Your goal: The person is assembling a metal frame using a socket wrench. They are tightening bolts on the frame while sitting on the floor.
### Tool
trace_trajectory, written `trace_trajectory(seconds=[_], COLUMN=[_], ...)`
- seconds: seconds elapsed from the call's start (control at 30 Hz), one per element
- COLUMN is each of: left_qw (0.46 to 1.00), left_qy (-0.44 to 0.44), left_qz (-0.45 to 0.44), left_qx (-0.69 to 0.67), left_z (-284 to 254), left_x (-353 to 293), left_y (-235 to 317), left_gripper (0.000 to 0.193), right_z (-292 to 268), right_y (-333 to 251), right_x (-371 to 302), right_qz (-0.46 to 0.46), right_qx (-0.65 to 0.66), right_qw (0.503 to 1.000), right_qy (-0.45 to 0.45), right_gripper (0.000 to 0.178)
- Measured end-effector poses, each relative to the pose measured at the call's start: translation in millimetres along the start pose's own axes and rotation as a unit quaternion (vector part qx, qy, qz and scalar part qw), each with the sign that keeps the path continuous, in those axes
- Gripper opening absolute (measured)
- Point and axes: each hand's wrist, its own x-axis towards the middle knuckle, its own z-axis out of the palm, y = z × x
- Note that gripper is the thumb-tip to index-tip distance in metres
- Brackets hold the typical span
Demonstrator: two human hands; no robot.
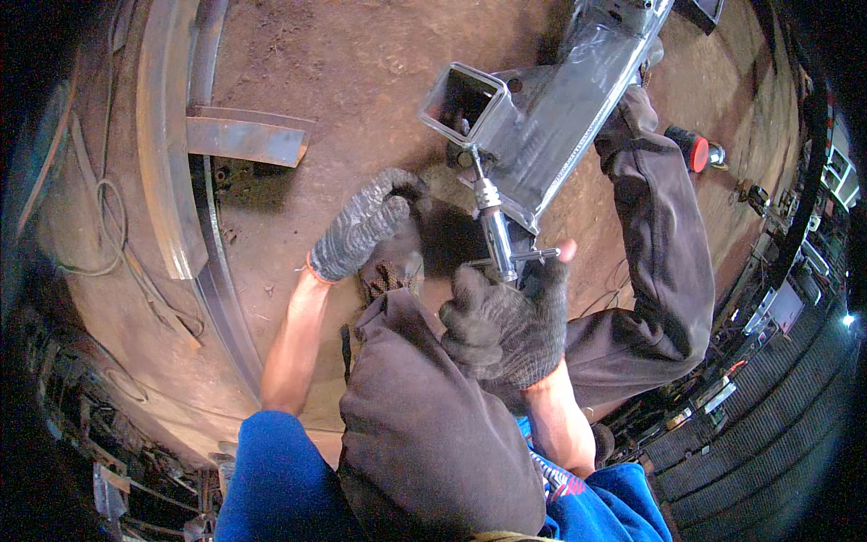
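Observation:
My right hand [510, 325], in a grey knit glove with a bare thumb tip, is at the crossbar of a T-handle tap wrench [495, 230]. Its fingers curl near one end of the bar and the thumb lies by the other. The shiny wrench slants up to the lower rim of a square steel tube [465, 99], which joins a larger steel beam [578, 108]. To the left, my gloved left hand [361, 226] hangs beside my shoe, its fingers loosely bent and apart from the thumb. Nothing shows in it.
Long rusty steel bars [167, 144] lie along the left, with a short curved steel piece [244, 140] by them. Loose cable [113, 226] trails at far left. My bent leg [664, 244] is right of the beam, near a red-and-black round object [697, 154].

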Motion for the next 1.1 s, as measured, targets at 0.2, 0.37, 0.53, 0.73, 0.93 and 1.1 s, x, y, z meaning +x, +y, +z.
trace_trajectory(seconds=[0.2, 0.37, 0.53, 0.73, 0.93, 1.1], left_qw=[1.0, 1.0, 1.0, 0.999, 1.0, 0.999], left_qy=[0.006, 0.017, 0.009, 0.017, -0.001, 0.009], left_qz=[0.01, -0.012, 0.0, -0.012, 0.016, 0.017], left_qx=[0.024, 0.022, 0.008, 0.035, 0.015, 0.029], left_z=[2, -1, -2, -1, 3, -4], left_x=[3, -1, -4, -4, -3, -7], left_y=[6, -3, -7, 5, 2, -16], left_gripper=[0.027, 0.026, 0.027, 0.028, 0.028, 0.027], right_z=[-13, -12, 2, 12, -18, -2], right_y=[12, 8, 6, -5, 8, 6], right_x=[24, 30, 2, 4, 35, -1], right_qz=[-0.151, -0.397, -0.245, 0.046, -0.403, -0.315], right_qx=[-0.002, -0.671, -0.451, 0.138, -0.548, -0.755], right_qw=[0.988, 0.544, 0.806, 0.987, 0.68, 0.451], right_qy=[-0.017, 0.311, 0.295, -0.062, 0.272, 0.356], right_gripper=[0.045, 0.03, 0.05, 0.088, 0.027, 0.049])
